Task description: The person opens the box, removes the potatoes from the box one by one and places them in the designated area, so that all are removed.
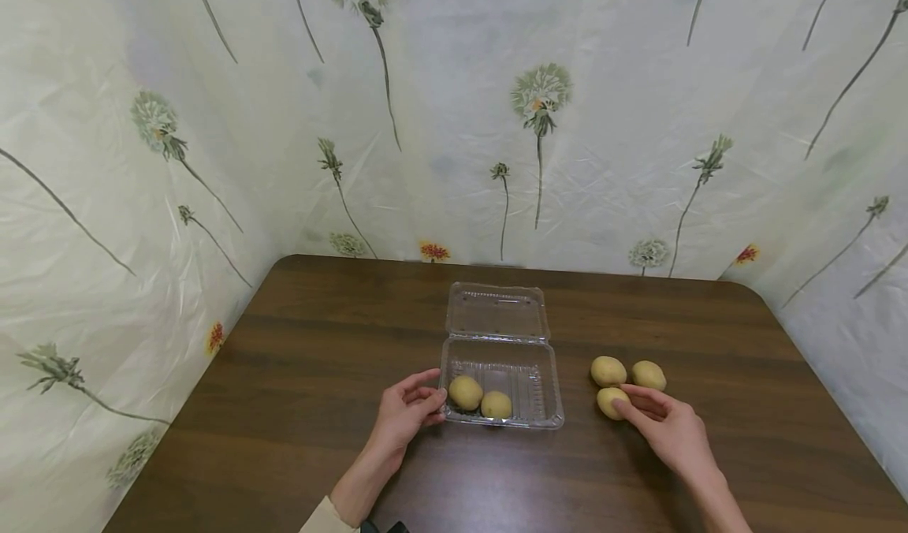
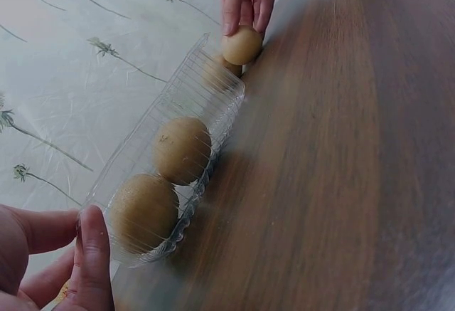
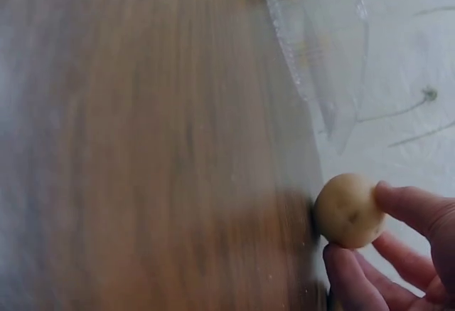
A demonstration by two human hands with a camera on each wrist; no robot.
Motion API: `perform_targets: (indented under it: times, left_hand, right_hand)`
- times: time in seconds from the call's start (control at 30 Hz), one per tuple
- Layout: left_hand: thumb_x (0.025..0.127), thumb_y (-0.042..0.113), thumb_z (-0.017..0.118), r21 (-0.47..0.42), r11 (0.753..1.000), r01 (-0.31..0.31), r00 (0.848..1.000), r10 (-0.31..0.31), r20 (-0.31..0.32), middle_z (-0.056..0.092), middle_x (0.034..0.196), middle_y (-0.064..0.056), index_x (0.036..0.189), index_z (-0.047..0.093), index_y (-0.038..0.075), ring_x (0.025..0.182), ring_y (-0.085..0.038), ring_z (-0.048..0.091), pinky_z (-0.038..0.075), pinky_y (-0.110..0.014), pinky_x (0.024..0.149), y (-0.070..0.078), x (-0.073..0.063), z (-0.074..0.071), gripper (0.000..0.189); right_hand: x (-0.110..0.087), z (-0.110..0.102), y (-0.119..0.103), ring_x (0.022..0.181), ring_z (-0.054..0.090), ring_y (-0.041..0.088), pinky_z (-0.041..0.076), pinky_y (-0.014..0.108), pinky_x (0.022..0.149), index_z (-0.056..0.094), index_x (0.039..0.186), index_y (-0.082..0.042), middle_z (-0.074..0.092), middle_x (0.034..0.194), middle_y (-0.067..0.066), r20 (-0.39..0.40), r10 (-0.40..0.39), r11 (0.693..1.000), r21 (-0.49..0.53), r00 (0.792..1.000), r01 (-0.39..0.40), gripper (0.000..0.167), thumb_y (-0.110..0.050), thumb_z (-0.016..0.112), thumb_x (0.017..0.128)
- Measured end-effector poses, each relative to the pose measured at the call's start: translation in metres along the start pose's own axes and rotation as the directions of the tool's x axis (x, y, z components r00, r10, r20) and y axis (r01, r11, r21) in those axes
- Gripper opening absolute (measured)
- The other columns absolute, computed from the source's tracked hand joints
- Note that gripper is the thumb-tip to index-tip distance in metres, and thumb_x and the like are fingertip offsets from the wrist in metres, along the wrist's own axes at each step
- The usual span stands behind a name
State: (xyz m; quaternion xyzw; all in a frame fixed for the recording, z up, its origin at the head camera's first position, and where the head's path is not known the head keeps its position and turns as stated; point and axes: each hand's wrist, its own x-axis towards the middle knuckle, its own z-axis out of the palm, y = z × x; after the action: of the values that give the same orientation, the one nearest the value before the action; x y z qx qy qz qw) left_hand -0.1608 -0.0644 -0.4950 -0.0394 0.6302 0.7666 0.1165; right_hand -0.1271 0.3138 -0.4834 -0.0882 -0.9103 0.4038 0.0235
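A clear plastic clamshell container (image 1: pixel 528 375) lies with its lid (image 1: pixel 496 312) folded back, away from the person. Two potatoes (image 1: pixel 466 393) sit side by side in the container's near left part. My left hand (image 1: pixel 406 415) pinches the container's left rim between thumb and fingers, as the left wrist view also shows. To the right of the container, my right hand (image 1: pixel 670 432) grips a potato (image 3: pixel 350 211) between thumb and fingertips. Just behind that potato are two more, one potato (image 1: pixel 608 370) to the left and another potato (image 1: pixel 649 375) to the right.
Everything stands on a dark brown wooden table (image 1: pixel 340 336) with rounded far corners. A pale curtain (image 1: pixel 440 107) printed with dandelions hangs behind the table and along both sides.
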Motion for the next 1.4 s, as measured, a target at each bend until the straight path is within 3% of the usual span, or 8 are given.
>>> perform_targets:
  times: [0.1,0.6,0.9,1.4]
  left_hand:
    - [0.090,0.006,0.071,-0.002,1.000,0.000,1.000,0.000,0.000,0.064,0.087,-0.006,0.130,0.059,-0.002,0.073,-0.014,0.062,0.059,-0.029,0.069,0.0004,-0.0003,0.0001,0.042]
    - [0.090,0.006,0.071,-0.011,1.000,-0.005,1.000,0.005,-0.002,0.063,0.086,-0.006,0.131,0.057,-0.003,0.073,-0.013,0.062,0.059,-0.027,0.068,0.0010,-0.0010,0.0010,0.044]
    - [0.090,0.005,0.070,-0.023,1.000,-0.012,1.000,0.012,0.006,0.064,0.085,-0.005,0.131,0.056,-0.004,0.072,-0.013,0.063,0.059,-0.027,0.068,-0.0012,0.0014,0.0003,0.045]
    - [0.090,0.004,0.071,-0.027,1.000,-0.012,1.000,0.012,0.007,0.064,0.084,-0.005,0.131,0.056,-0.005,0.072,-0.013,0.063,0.059,-0.027,0.068,-0.0009,0.0008,0.0007,0.045]
  right_hand:
    - [0.0007,-0.0017,0.0021,0.088,0.062,-0.005,0.050,0.019,0.072,0.066,0.126,-0.013,0.071,0.112,0.004,0.005,0.024,1.000,-0.016,1.000,-0.024,0.058,-0.057,0.065,0.088]
    - [0.0043,-0.0027,0.0031,0.083,0.070,0.011,0.052,0.022,0.070,0.063,0.129,-0.009,0.073,0.104,0.005,0.041,0.091,0.995,0.025,0.995,-0.092,0.066,-0.061,0.062,0.088]
    - [0.0053,-0.0035,0.0048,0.088,0.070,0.013,0.058,0.025,0.075,0.058,0.132,-0.002,0.068,0.115,0.016,0.087,0.114,0.975,0.182,0.990,-0.128,0.069,-0.055,0.064,0.089]
    - [-0.0007,-0.0086,0.0075,0.086,0.067,0.003,0.055,0.019,0.071,0.060,0.132,-0.006,0.070,0.113,0.009,0.055,0.093,0.991,0.087,0.994,-0.098,0.065,-0.056,0.062,0.090]
